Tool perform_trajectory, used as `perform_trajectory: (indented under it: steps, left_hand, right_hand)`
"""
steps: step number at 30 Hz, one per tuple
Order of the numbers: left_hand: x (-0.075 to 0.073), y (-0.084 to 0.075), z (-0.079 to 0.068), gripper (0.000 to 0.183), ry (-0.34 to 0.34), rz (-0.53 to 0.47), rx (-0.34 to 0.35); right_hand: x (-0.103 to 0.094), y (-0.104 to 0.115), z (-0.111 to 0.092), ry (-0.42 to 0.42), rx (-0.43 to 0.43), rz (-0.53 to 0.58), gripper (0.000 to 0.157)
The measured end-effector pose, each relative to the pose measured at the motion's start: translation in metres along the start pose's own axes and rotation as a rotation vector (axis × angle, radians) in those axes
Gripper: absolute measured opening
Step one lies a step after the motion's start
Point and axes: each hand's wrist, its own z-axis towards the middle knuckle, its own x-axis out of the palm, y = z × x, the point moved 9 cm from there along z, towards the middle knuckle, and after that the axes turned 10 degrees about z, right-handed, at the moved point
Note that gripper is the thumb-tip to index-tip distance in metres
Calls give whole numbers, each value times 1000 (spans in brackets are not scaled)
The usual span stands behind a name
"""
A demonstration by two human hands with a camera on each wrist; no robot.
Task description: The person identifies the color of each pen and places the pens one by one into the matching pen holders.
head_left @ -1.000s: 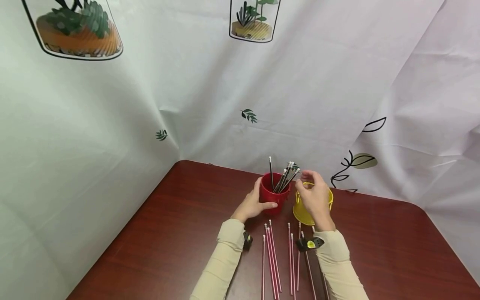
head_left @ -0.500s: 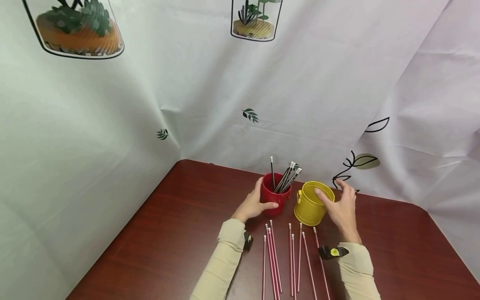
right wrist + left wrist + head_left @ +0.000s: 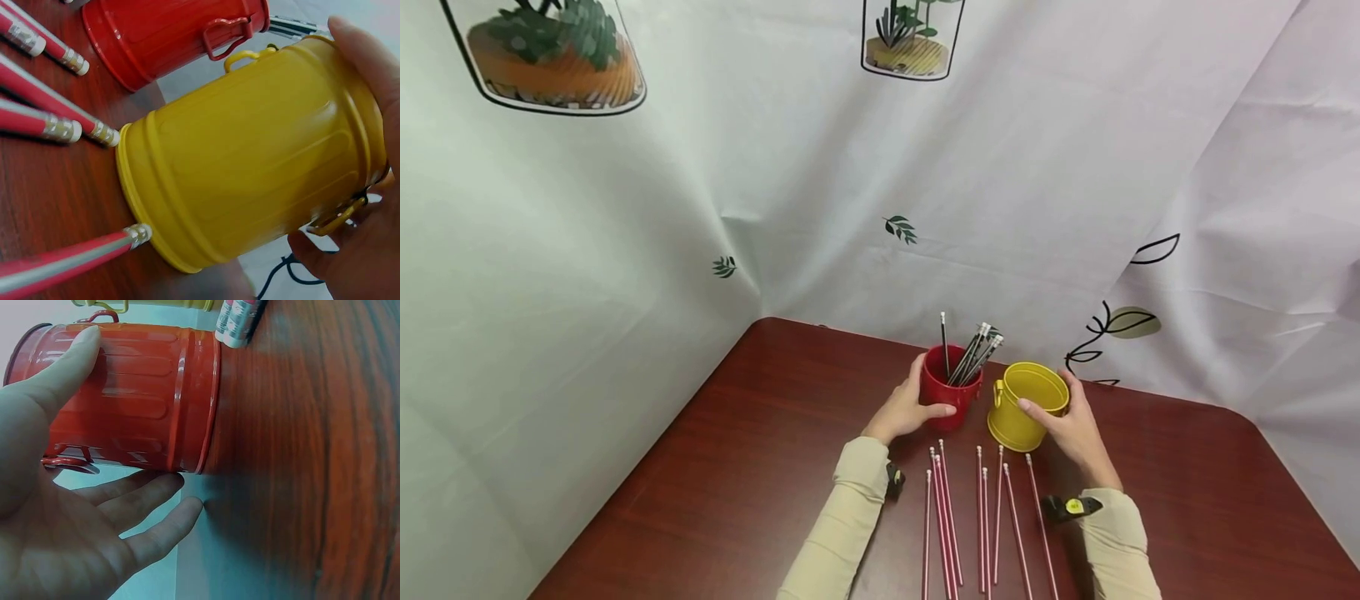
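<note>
A small red metal bucket [image 3: 945, 408] stands upright, with several black pencils [image 3: 973, 357] leaning in it, eraser ends up. My left hand [image 3: 899, 412] holds its left side, thumb across the front wall. In the left wrist view the thumb [image 3: 65, 372] lies on the red wall, while the other fingers spread along the far side. Just to the right stands a matching yellow bucket [image 3: 1013, 423] with nothing visible inside. My right hand [image 3: 1075, 429] grips it near the rim, thumb at the front and fingers round the right side, by a loop handle [image 3: 337, 220].
Several pink pencils [image 3: 943, 521] lie side by side in front of the buckets, eraser ends toward them. Some erasers [image 3: 139, 234] come right up to the yellow base. A pale printed cloth [image 3: 820, 167] hangs behind the dark red wooden table [image 3: 722, 467].
My right hand has moved from above the yellow bucket out to its right side, then closed in on its rim. The left hand stays on the red bucket.
</note>
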Motion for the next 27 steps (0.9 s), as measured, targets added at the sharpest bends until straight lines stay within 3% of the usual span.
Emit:
perform_trajectory:
  steps: [4, 9, 13, 17, 20, 22, 27]
  left_hand:
    - [1, 2, 0, 95, 2, -2, -11]
    - [3, 8, -1, 107, 12, -2, -72]
    - [-2, 13, -6, 115, 36, 42, -161]
    - [-16, 11, -22, 112, 106, 169, -312]
    - [-26, 5, -37, 96, 179, 305, -410]
    - [-27, -1, -47, 76, 229, 347, -443]
    - [-12, -23, -67, 29, 340, 278, -423]
  right_hand:
    - [1, -3, -1, -5, -9, 20, 87]
    - [1, -7, -1, -30, -17, 29, 85]
    - [4, -9, 0, -34, -11, 32, 86]
    - [7, -10, 1, -33, -5, 10, 86]
    - [7, -11, 2, -35, 1, -3, 86]
    - [5, -10, 2, -37, 2, -6, 87]
    - [-1, -8, 3, -44, -9, -18, 87]
